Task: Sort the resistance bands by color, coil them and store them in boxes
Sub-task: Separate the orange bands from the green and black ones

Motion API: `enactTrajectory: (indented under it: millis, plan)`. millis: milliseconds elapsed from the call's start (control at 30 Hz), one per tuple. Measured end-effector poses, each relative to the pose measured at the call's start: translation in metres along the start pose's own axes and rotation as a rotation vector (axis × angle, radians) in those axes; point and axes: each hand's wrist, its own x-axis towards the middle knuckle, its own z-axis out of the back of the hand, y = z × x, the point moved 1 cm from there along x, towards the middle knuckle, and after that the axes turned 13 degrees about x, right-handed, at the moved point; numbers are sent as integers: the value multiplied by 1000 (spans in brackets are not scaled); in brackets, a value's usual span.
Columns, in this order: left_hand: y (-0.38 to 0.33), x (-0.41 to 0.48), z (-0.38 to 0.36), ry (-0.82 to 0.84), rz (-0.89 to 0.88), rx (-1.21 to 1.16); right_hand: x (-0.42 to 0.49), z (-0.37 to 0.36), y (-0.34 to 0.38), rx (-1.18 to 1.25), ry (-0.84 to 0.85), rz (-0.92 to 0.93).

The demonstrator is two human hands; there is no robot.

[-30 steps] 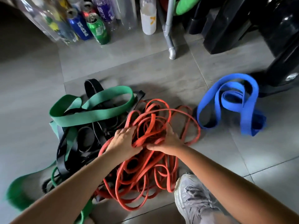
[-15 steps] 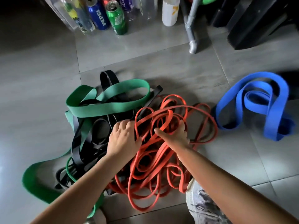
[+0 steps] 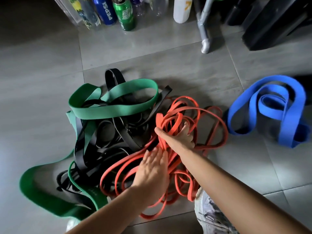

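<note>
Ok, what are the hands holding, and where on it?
The right hand grips a bunch of strands near the far side of the orange bands. The left hand lies flat on them, gripping nothing.

Grey tiled floor (image 3: 42, 115), tangled band pile (image 3: 118, 132), blue band (image 3: 273, 81) apart, drink cans (image 3: 105, 10)

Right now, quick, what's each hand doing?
Left hand: open, flat over the orange bands, holding nothing.
Right hand: closed around a bunch of orange bands.

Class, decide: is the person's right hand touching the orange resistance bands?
Touching. The head view shows the right hand gripping orange bands, strands passing between thumb and fingers.
</note>
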Motion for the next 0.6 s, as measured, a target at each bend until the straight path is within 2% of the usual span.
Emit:
enactTrajectory:
  millis: [67, 133, 200, 300, 367, 433, 500, 600]
  plan:
    - [-16, 0, -6, 62, -80, -109, 3, -4, -4, -127, -9, 22]
    - [-26, 1, -7, 90, -237, -175, 8, 2, -12, -329, -67, 106]
    - [-26, 3, 4, 49, -315, -175, 16, 16, -21, -414, -97, 235]
    - [-4, 18, 23, -230, -216, -207, 25, 44, -27, -309, -83, 323]
    - [17, 32, 31, -363, -105, -159, 23, 62, -31, -301, -141, 366]
    - [36, 42, 37, -299, 41, -116, 18, 83, -32, -317, -215, 450]
    - [49, 48, 34, -200, 152, -175, 18, 110, -27, -290, -325, 492]
    - [48, 54, 28, -135, 189, -105, 25, 139, -16, -244, -419, 577]
